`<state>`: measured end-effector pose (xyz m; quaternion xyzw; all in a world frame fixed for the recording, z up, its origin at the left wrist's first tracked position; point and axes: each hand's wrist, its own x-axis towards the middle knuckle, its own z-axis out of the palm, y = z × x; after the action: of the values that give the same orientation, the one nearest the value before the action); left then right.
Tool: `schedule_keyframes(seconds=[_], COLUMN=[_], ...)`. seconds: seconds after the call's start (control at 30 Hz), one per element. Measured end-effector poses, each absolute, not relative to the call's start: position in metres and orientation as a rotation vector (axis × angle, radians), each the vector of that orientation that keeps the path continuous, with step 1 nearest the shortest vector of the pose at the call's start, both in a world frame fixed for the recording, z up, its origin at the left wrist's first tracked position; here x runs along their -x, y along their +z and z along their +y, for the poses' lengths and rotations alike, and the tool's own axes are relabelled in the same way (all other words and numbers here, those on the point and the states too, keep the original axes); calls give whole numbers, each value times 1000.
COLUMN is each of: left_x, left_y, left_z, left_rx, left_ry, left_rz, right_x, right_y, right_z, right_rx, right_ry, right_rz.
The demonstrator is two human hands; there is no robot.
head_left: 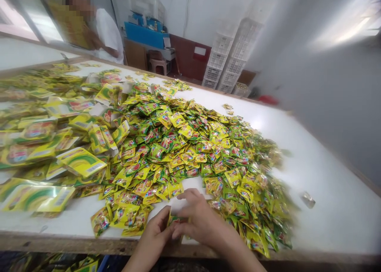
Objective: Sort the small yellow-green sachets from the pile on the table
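I hold a small yellow-and-green cardboard carton with a white flap just above the near edge of the white tabletop. My left grip pinches its left side, thumb toward me. My right grip is curled over the carton from the other side with its fingers bent; I cannot tell whether they pinch it or only rest on it, since my own hand hides much of it.

Right beyond my hands spreads a broad heap of small, shiny yellow and green foil sachets, printed with red fruit. To my left, larger yellow printed cardboard boxes lie jumbled, many with white flaps showing. One silvery sachet lies well apart on my right.

Across the tabletop, a person in a white top stands at the far left. Stacked white plastic crates stand near the back wall.
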<state>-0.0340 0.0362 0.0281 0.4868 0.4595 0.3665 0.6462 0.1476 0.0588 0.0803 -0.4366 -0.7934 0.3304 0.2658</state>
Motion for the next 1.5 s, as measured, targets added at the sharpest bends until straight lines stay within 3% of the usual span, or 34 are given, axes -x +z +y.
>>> schedule_keyframes(seconds=[0.1,0.3,0.5,0.77,1.17,1.5], left_x=[35,39,41,51,52,60], left_y=[34,63,71,36,20,4], left_z=[35,35,38,45,54,46], left_rx=[-1040,-725,-635,-1037,-1846,-2030], left_ry=[842,744,830,951,1200,1098], left_rz=[1116,940,1012,1315,1153,1048], right_x=[-152,-142,-125,-129,-141,-141], right_y=[69,38,48,51,49,38], right_z=[53,35,47,62,46,17], right_rx=[1242,1218,1223,1201,1157,1124], right_ry=[1039,1771,1374,1572,1105,794], right_rz=[-1712,-860,-1181,-1036,-1363,-1658])
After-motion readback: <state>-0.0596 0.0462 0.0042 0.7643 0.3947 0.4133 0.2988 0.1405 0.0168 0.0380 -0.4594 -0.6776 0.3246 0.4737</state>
